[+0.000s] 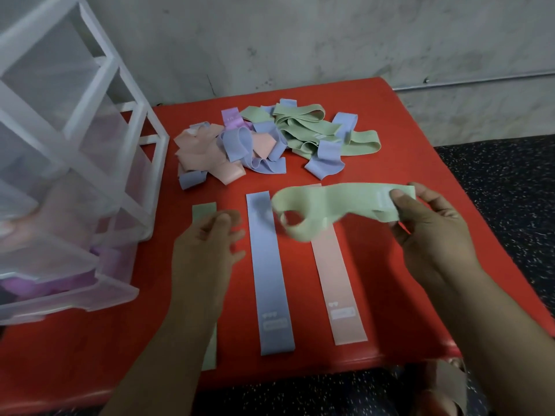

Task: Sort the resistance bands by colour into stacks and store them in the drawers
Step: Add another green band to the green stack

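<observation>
- Laying strips out on the red surface [390, 121] with their ends close to its near edge, so risking a forearm dragging one off the front.
- Keeping the clear drawer unit [75, 151] at the left with its lower drawers standing open and something purple showing in the lowest. Risking a stack going into the wrong drawer, the frosted fronts blurring the colours.
- Leaving the mixed pile [270, 139] tangled at the far side, greens looped through blues and pinks. Risking several colours lifting out together on one pull.
- Lying flat and parallel nearer the person: the blue band [270, 274], the pink band [338, 280] and, partly under the left arm, the flat green band [204, 210].
- Dangling the loose green band [324, 205] in the air over the tops of the blue and pink ones, so risking its hanging loop brushing and skewing them on the way across to the green stack.
- Pinching one end of that band with the right hand [435, 232], thumb and fingers [402, 199] clamped on it. Risking a twisted, folded landing from this single hold.
- Hovering the left hand [207, 250] over the flat green band, its fingers loosely apart and gripping nothing. Possibly touching it, though the blur is hiding any contact.
</observation>
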